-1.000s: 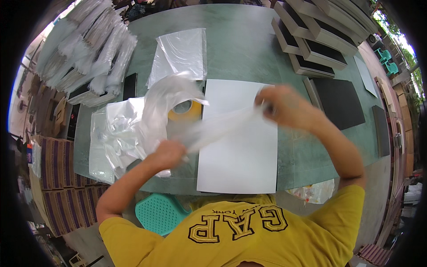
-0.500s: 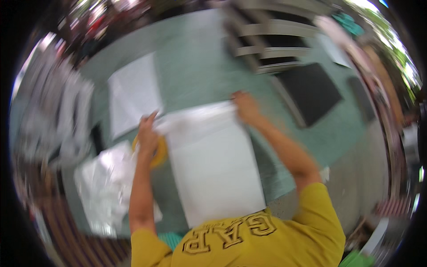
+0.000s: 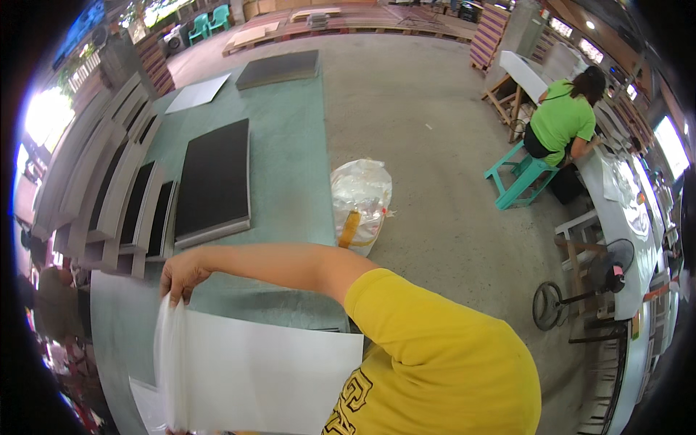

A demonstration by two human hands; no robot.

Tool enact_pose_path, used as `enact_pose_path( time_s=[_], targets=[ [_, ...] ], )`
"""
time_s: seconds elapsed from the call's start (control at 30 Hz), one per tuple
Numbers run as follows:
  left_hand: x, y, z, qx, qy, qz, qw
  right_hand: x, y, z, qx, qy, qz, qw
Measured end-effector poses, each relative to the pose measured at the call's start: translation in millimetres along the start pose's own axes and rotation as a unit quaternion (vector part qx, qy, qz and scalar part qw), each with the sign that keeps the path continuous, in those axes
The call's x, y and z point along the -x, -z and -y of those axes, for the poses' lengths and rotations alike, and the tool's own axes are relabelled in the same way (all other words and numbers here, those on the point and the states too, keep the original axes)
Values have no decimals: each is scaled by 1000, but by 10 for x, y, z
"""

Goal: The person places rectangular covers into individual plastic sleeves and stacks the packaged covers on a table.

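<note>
A white rectangular panel (image 3: 254, 370) lies on the green table against my yellow shirt. Clear plastic film (image 3: 170, 362) runs in a gathered band along its far edge. My right hand (image 3: 185, 274) has its fingers closed on the film at the panel's corner. Of my left hand (image 3: 177, 432), only a sliver shows at the bottom edge, by the film's other end; its grip is hidden. Just beyond my right hand lies a thick black-topped slab (image 3: 214, 181). To its left stand staggered stacks of pale-edged black pieces (image 3: 109, 181).
The green table (image 3: 290, 159) also holds another dark slab (image 3: 279, 69) and a white sheet (image 3: 197, 94) farther off. A filled plastic bag (image 3: 361, 199) stands beside the table. Right of it, a person in green (image 3: 569, 109) sits on a teal stool (image 3: 523, 174); a black fan (image 3: 549, 304) is nearer.
My view has swung right, bringing in the floor and the seated person. My right hand stays at the film's corner; my left has nearly left the picture.
</note>
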State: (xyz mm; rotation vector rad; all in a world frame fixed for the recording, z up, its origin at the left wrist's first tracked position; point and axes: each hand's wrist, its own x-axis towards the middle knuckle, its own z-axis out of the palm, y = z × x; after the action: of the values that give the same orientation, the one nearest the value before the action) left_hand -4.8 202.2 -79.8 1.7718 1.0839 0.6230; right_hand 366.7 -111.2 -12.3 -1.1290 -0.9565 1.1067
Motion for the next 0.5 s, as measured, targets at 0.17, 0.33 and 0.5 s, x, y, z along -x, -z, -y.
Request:
enact_pose_path(
  time_s=[0.17, 0.33, 0.5],
  targets=[
    [771, -377, -1099, 154, -66, -58, 984, 706, -391, 224, -344, 37, 105, 932],
    [966, -656, -1344, 265, -151, -13, 952, 960, -358, 238, -119, 112, -64, 984],
    [1090, -713, -1432, 345, -186, 15, 920, 1610, -528, 762, 267, 63, -289, 917]
  ],
)
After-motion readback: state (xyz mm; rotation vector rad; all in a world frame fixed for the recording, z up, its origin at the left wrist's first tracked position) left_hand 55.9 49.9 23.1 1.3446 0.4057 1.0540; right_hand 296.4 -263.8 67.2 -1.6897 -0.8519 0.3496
